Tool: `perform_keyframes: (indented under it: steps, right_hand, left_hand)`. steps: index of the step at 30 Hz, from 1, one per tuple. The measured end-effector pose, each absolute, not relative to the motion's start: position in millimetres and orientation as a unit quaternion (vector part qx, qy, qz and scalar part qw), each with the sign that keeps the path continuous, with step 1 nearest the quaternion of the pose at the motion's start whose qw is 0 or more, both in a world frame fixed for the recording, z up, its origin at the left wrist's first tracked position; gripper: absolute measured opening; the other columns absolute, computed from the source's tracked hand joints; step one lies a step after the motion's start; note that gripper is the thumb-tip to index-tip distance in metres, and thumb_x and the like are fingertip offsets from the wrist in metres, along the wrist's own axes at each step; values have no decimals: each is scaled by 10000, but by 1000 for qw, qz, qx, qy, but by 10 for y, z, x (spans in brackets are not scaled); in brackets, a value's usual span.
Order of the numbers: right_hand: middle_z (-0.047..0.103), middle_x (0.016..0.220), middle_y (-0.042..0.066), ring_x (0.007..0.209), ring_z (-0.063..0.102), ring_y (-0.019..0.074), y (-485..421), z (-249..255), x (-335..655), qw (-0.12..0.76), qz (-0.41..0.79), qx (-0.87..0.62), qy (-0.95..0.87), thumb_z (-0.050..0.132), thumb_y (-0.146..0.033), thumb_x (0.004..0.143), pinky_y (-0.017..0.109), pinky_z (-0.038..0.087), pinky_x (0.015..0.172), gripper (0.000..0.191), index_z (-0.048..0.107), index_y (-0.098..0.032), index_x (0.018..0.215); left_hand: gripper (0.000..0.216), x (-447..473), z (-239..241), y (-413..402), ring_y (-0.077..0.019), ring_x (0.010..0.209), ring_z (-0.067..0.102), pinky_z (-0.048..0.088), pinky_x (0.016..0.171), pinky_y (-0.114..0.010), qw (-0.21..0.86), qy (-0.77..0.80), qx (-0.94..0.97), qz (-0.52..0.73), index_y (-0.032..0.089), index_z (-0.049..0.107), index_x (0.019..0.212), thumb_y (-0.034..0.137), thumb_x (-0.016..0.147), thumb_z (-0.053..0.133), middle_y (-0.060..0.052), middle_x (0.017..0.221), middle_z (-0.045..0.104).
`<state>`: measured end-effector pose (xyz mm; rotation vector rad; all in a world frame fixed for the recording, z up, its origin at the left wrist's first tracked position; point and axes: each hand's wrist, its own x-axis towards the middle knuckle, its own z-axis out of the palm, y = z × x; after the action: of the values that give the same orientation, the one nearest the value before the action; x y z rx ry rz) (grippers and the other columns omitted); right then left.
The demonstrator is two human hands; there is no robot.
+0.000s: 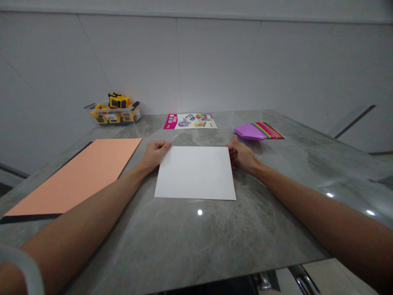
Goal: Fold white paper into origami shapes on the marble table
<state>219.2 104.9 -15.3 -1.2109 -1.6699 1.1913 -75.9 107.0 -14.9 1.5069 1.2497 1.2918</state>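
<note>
A blank white sheet of paper (195, 173) is in front of me, with its near edge at the grey tabletop. My left hand (155, 154) grips its upper left corner, thumb on top and fingers underneath. At the upper right edge, my right hand (241, 155) has its fingers curled against the paper, and the thumb points up. Part of those fingers is hidden by the sheet. Just beyond my right hand lies a fanned stack of coloured paper (254, 131), purple on top with rainbow stripes showing.
On the left, a large orange sheet (82, 172) rests over a black one. A clear plastic box (113, 116) of yellow toy trucks stands by the wall. A printed picture sheet (190, 121) lies at the back middle. The grey marble-patterned table (196, 246) ends near me.
</note>
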Motion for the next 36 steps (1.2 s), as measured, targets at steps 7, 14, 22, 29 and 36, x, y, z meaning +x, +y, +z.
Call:
perform_keyframes:
  steps: [7,14,22,29,36]
  right_hand:
    - [467,434,-24,352,404,98,1053,-153,2217,374,397,-497,-675,572,-565,719,219,287,340,430,553,-159,576]
    - [414,453,-33,394,356,84,1039,-135,2241,351,368,-493,-706,521,-500,749,220,236,386,394,543,-151,568]
    - [375,499,-36,444,325,76,920,-77,2114,320,357,-454,-752,505,-481,775,219,220,421,392,485,-159,552]
    - [344,492,-39,434,294,76,781,-56,1914,301,392,-423,-760,465,-495,801,219,205,400,417,410,-180,534]
    - [301,530,-24,489,302,90,664,-81,1636,295,336,-387,-806,365,-487,842,231,209,452,443,343,-183,521]
  left_hand:
    - [413,-726,-144,1049,-41,346,244,99,366,-203,383,483,618,489,167,391,425,323,760,577,70,387,301]
    - [349,-810,-36,981,-102,371,440,317,370,-214,557,414,641,329,139,547,463,425,635,650,-4,426,510]
    - [321,-613,67,763,-89,331,392,256,318,-212,646,349,663,142,131,570,466,339,685,681,3,413,468]
    - [414,-336,30,661,-69,368,310,208,351,-213,605,338,694,195,167,457,476,415,783,584,46,433,372]
    - [337,-165,7,642,-73,426,371,251,397,-201,545,348,725,237,128,626,648,419,802,557,36,505,476]
